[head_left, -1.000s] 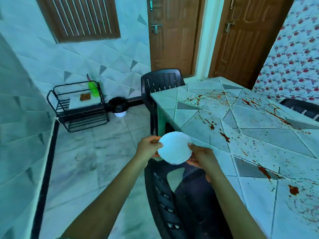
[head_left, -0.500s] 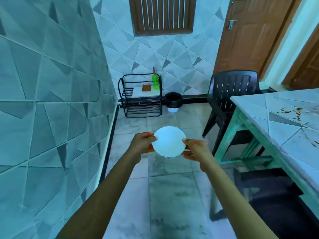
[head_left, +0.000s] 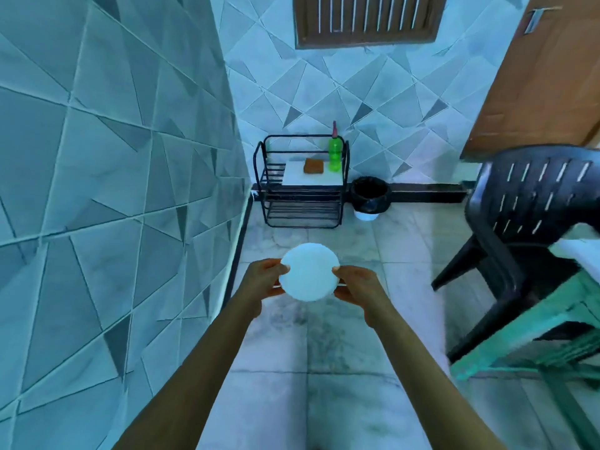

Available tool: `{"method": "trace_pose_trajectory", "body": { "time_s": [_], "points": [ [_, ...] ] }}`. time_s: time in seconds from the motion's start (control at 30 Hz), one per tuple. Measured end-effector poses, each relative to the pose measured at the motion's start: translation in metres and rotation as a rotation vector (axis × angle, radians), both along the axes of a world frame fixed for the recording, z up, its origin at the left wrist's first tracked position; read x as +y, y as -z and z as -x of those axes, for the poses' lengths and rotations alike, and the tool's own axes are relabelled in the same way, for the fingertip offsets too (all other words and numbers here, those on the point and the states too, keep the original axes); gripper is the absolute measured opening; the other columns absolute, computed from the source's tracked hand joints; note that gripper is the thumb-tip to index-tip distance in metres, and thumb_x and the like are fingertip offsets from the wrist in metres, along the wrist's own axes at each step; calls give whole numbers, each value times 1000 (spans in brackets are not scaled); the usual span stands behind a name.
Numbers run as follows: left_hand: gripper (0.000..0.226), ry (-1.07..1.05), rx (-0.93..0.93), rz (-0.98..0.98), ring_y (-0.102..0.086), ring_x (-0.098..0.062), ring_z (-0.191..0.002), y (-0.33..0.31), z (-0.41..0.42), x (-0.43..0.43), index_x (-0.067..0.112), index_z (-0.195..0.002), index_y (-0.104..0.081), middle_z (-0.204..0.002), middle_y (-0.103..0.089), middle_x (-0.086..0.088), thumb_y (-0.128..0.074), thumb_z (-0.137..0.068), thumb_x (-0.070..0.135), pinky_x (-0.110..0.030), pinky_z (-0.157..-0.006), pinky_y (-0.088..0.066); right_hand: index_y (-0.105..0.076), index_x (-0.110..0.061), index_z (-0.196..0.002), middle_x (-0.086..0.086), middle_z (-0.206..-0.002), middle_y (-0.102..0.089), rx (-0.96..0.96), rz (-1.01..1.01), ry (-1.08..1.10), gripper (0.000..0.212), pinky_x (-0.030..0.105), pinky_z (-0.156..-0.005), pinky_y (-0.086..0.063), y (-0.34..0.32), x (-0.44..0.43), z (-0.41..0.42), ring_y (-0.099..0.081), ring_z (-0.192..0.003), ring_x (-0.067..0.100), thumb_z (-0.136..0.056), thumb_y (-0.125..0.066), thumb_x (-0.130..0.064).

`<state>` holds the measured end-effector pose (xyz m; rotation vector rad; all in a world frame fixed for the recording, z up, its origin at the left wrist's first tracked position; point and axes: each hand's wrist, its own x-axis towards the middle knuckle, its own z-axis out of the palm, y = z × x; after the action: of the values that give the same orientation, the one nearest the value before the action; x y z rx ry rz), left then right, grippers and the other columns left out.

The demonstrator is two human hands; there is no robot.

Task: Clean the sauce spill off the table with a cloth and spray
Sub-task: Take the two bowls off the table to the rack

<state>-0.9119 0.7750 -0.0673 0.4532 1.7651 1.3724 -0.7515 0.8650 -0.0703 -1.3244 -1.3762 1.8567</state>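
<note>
1. Head view looks down over a tiled floor toward a black wire rack [head_left: 302,219] at the far wall, with both forearms stretched out in front
2. Left hand [head_left: 264,280] and right hand [head_left: 357,285] pinch opposite edges of a white round plate [head_left: 308,271], thumbs on the rim and fingers underneath; the plate is roughly level above the floor and touches nothing else
3. Brown cloth [head_left: 314,165] lies folded on the rack's top shelf, and the green spray bottle [head_left: 335,154] stands upright just beside it on the right; both are untouched and well apart from the hands
4. Black-lined bin [head_left: 370,198] sits on the floor just right of the rack; a black chair [head_left: 526,216] stands at right, near the counter
5. Only a corner of the counter [head_left: 581,250] shows at the right edge; the sauce spill is out of view, so cannot tell its state
6. Progress, as a judgement: very early; the step in hand looks like clearing the plate away, probably toward the bin or rack
7. Not yet done: cloth and spray not picked up, no spraying, no wiping
8. Left to do: get rid of the plate, take cloth and spray, go to the counter, spray the spill, wipe it off
</note>
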Motion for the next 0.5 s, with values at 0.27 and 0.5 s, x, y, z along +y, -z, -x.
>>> {"method": "trace_pose_trajectory", "body": {
  "time_s": [0.27,0.5],
  "points": [
    [18,-91,-31,-9,-63,-25,-96,14,121,115,3,-108,-61,-109,-64,-14,-56,-91,7,-27,-77,-52,-50,-15,-129,6,-117,-55,-41,-5,-187,37,31,-87,-44,5,121,124,-54,-102,20,-93,-54,-22],
    [16,-32,-76,-12,-63,-22,-91,28,226,233,5,-107,-61,-104,-65,-13,-56,-92,8,-23,-73,-53,-45,-18,-131,3,-118,-51,-74,17,-189,37,33,-91,-42,17,229,226,-51,-105,21,-95,-51,-25]
  ]
}}
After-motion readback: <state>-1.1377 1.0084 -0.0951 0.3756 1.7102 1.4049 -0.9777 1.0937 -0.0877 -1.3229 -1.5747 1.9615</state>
